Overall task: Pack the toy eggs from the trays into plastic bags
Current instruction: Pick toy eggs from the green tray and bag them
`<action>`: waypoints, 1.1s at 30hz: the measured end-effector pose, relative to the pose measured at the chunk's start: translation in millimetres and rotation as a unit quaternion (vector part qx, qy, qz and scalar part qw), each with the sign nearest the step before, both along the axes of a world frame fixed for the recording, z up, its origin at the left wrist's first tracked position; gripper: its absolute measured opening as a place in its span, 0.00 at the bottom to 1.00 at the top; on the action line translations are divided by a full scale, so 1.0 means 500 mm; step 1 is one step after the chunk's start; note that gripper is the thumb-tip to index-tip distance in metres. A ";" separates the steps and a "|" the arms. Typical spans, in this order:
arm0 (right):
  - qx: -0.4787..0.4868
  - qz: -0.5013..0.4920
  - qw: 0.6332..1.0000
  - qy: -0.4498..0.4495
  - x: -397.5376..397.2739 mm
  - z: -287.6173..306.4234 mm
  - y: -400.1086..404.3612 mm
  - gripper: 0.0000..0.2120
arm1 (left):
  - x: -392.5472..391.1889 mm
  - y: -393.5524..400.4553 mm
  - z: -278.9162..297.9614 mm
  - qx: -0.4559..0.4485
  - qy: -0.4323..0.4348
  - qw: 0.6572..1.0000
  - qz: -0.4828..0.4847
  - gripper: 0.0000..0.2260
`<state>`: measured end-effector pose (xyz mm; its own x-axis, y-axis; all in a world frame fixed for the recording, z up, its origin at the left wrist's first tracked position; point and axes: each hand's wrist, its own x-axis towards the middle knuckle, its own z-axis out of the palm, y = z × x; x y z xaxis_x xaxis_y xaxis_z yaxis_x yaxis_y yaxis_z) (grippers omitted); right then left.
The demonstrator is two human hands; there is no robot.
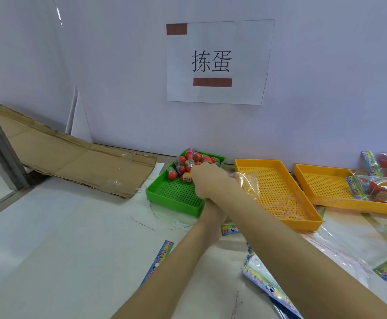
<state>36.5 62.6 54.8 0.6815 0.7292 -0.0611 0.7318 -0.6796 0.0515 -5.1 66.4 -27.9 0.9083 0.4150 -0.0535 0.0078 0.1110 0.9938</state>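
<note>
Red toy eggs (189,163) with printed bands are heaped in the far end of a green perforated tray (171,194). My right hand (207,179) reaches into that heap with its back to the camera. Its fingers curl down among the eggs, and their tips are hidden. My left hand (212,209) passes under my right forearm and is mostly covered. It holds up the mouth of a clear plastic bag (248,184) beside my right wrist, over the near yellow tray (279,192).
A second yellow tray (321,183) at the right carries filled bags of eggs (381,187). Empty bags with colourful headers (263,282) lie on the table at front right. Flattened cardboard (77,162) leans at the left, and a wall stands behind the trays.
</note>
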 end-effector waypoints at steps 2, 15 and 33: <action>-0.001 -0.017 1.000 -0.009 -0.004 -0.006 0.016 0.12 | -0.003 -0.002 0.000 -0.095 0.017 0.995 -0.026 0.20; 0.544 0.025 0.838 -0.007 0.003 -0.036 -0.192 0.15 | 0.007 -0.001 0.024 0.055 -0.029 0.998 -0.021 0.06; 0.527 0.028 0.849 0.027 0.054 -0.041 -0.314 0.18 | -0.010 0.021 0.063 0.159 -0.126 0.976 -0.077 0.12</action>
<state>63.4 -94.5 34.5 0.6613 0.4290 0.6153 0.7462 -0.2923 -0.5982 -10.0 77.0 3.8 0.9289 0.2318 0.2888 -0.2488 -0.1870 0.9503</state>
